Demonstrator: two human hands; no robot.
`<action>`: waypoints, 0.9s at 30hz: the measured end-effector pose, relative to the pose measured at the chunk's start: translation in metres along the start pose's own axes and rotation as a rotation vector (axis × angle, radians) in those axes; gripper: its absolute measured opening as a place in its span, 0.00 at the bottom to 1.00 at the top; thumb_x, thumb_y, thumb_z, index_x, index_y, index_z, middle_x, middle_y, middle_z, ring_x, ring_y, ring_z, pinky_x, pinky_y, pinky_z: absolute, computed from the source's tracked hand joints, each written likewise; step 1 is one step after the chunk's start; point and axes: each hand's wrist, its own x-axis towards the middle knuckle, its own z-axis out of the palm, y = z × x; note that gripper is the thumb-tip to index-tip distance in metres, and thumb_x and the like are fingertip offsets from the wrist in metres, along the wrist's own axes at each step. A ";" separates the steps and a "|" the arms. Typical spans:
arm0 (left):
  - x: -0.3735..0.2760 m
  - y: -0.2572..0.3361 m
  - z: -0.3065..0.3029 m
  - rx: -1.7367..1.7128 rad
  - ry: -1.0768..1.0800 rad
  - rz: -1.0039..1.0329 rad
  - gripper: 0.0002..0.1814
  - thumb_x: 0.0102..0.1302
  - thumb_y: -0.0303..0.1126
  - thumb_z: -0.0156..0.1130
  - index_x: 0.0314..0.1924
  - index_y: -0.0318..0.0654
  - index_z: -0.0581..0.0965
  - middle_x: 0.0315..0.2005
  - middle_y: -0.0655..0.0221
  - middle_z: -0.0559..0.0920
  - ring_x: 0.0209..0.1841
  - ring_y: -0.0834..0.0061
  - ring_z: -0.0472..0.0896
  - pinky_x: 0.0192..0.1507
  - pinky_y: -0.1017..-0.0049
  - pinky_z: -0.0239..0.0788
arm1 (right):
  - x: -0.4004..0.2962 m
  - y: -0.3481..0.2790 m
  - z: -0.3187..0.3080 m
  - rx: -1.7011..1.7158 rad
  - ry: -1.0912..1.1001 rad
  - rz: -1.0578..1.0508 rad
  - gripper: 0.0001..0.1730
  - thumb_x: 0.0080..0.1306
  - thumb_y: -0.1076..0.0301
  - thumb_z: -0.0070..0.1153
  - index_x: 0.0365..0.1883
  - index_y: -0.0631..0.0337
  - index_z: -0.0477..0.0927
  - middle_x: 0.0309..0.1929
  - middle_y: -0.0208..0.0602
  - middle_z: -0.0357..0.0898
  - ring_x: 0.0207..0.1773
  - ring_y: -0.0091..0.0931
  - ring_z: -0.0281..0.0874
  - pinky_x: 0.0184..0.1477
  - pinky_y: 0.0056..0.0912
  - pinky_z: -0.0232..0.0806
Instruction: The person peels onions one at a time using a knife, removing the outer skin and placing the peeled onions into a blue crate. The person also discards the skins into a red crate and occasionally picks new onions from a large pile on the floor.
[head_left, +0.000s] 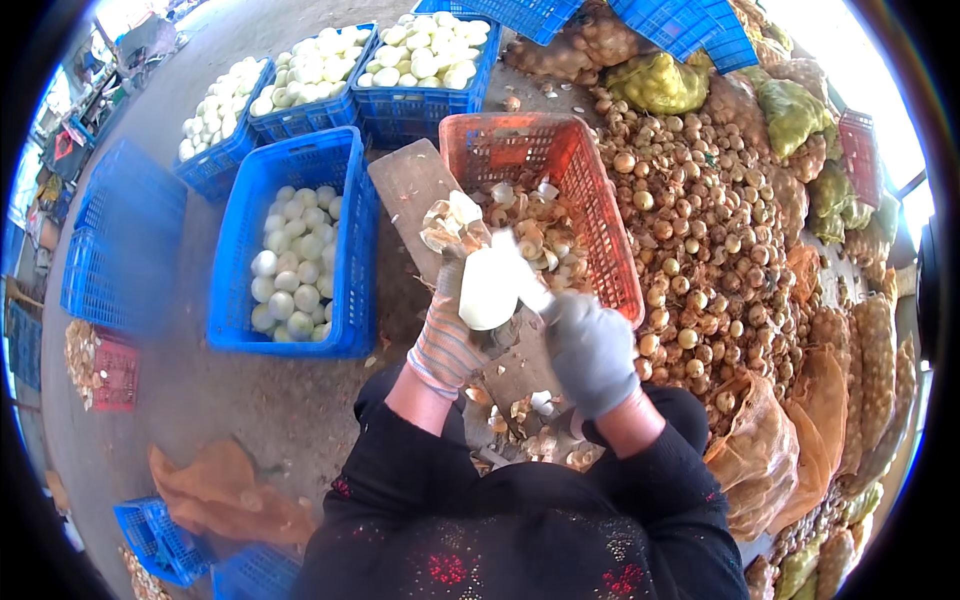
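My left hand (450, 330), in a striped, grey-palmed work glove, holds a peeled white onion (487, 291) over a wooden board (420, 187). A knife (523, 271) with a pale, glare-washed blade is in my right hand (591, 352), gloved in grey; the blade lies against or very near the onion's right side. Papery onion skins (452, 221) rest on the board just beyond my left hand. The red plastic crate (626, 281) in front of me contains skins and onion scraps. Peeled onions (287, 281) partly fill the blue plastic crate (217, 300) to the left.
A large heap of unpeeled onions (697, 225) spreads to the right, bordered by filled mesh sacks (660, 82). Blue crates heaped with peeled onions (420, 56) stand beyond. Stacked blue crates (127, 232) are at far left, and an orange mesh sack (225, 495) lies on the floor.
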 end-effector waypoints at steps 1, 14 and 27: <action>0.002 -0.002 -0.008 0.019 -0.093 -0.024 0.32 0.62 0.59 0.53 0.56 0.42 0.70 0.45 0.65 0.80 0.46 0.70 0.80 0.44 0.70 0.76 | 0.000 0.018 0.017 -0.054 0.012 0.071 0.08 0.59 0.65 0.51 0.32 0.58 0.70 0.22 0.37 0.74 0.22 0.37 0.77 0.25 0.41 0.68; 0.003 0.006 0.002 -0.466 0.143 -0.302 0.36 0.56 0.67 0.54 0.50 0.43 0.74 0.39 0.69 0.81 0.37 0.74 0.81 0.34 0.74 0.78 | 0.020 -0.022 -0.033 0.114 0.010 -0.194 0.08 0.56 0.69 0.55 0.34 0.59 0.73 0.23 0.39 0.75 0.26 0.39 0.77 0.29 0.41 0.68; -0.002 0.009 -0.004 -0.756 0.111 -0.297 0.30 0.60 0.61 0.55 0.50 0.43 0.75 0.39 0.66 0.81 0.42 0.68 0.80 0.40 0.65 0.76 | 0.014 -0.043 -0.029 0.076 -0.025 -0.103 0.08 0.59 0.66 0.53 0.34 0.58 0.71 0.26 0.41 0.76 0.27 0.40 0.77 0.28 0.44 0.67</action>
